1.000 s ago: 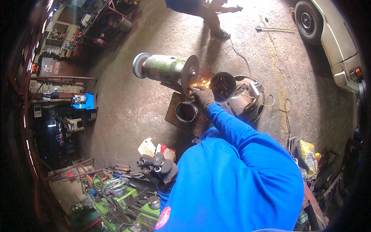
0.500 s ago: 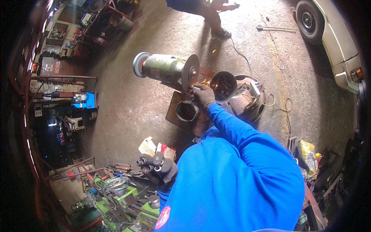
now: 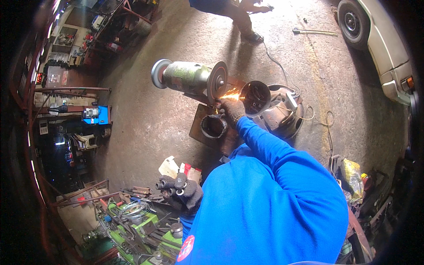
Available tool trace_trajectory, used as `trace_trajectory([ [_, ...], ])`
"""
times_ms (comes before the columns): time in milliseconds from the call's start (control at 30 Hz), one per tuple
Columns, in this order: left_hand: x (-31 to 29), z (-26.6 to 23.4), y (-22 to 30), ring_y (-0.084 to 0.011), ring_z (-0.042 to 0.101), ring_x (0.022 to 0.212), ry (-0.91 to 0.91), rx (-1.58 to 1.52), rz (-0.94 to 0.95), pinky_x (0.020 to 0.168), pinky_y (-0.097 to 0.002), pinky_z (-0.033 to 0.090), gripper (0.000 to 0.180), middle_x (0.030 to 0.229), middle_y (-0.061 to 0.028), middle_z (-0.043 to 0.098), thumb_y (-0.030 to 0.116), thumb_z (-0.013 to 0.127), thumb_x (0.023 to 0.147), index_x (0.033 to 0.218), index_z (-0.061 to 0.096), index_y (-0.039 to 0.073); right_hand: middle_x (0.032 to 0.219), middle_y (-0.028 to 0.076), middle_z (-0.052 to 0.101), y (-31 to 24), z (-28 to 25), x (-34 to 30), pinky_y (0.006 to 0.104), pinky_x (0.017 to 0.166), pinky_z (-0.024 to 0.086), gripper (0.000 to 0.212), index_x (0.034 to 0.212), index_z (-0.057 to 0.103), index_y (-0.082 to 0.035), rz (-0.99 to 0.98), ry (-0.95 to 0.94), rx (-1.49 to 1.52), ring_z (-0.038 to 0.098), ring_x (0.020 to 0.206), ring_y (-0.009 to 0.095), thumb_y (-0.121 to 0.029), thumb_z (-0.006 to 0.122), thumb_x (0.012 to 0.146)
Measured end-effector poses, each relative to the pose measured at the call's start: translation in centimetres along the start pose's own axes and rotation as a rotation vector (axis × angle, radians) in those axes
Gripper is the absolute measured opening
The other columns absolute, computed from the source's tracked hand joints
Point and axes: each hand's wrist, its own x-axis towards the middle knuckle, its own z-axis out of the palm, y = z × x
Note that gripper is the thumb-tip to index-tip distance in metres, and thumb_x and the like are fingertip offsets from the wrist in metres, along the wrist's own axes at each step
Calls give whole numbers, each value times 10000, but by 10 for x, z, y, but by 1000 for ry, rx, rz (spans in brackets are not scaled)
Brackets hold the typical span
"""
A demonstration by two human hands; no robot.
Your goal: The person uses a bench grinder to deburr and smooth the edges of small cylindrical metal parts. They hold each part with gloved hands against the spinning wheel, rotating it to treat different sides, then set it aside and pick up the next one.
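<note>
My right hand (image 3: 234, 109), in a dark work glove, is closed on a small metal piece pressed to the edge of the bench grinder's right wheel (image 3: 217, 81). The glove mostly hides that piece. Bright sparks (image 3: 231, 95) spray off to the right of the wheel. The green bench grinder (image 3: 187, 76) also carries a grey wheel at its left end. Down at the left, my gloved left hand (image 3: 191, 194) is closed around several short metal tubes (image 3: 169, 183), their open ends facing out. Just below my right hand stands a round open can (image 3: 203, 128).
A dark round container (image 3: 255, 87) with small metal rings inside stands right of the grinder. Cables (image 3: 281, 66) trail across the concrete floor. Another person (image 3: 240, 20) stands beyond. A car (image 3: 384, 48) is at the far right, green machinery (image 3: 145, 227) at the lower left.
The sparks have grown brighter and denser. My right hand has shifted slightly, and the metal piece that showed beside the wheel is now mostly hidden. My left hand stays where it was.
</note>
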Motion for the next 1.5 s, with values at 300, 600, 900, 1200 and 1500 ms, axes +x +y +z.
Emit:
trace_trajectory([
  [300,5,2,-1,-229,634,1012,11,3,-3,812,-390,586,383,1361,-46,641,430,606,1093,1431,743,311,1008,95,793,2,-2,3,309,621,598,399,1366,753,-43,-112,10,-144,724,752,174,28,689,978],
  [600,6,7,-5,-220,631,1014,39,-18,19,793,-373,589,376,1377,-42,641,430,589,1106,1427,758,331,944,97,778,-3,4,-1,310,579,571,201,1192,762,-38,-20,39,-42,700,696,175,-117,771,1007],
  [900,9,8,-5,-217,637,1044,26,38,24,757,-350,587,370,1409,-54,628,445,560,1136,1448,732,347,867,76,735,-3,1,2,301,515,494,181,1164,740,-42,14,27,-42,630,629,135,-114,734,999],
  [1200,10,7,-7,-214,632,1043,20,47,29,753,-355,583,379,1424,-59,621,447,560,1141,1473,712,343,959,113,781,10,-8,16,321,594,582,442,1369,738,-45,-86,-20,-118,685,684,179,76,644,955],
  [1500,2,2,-5,-225,620,1087,5,29,9,769,-363,581,389,1478,-80,603,446,571,1140,1485,707,328,1027,112,790,5,0,-1,333,640,617,447,1389,730,-33,-162,4,-184,727,733,187,56,685,954],
])
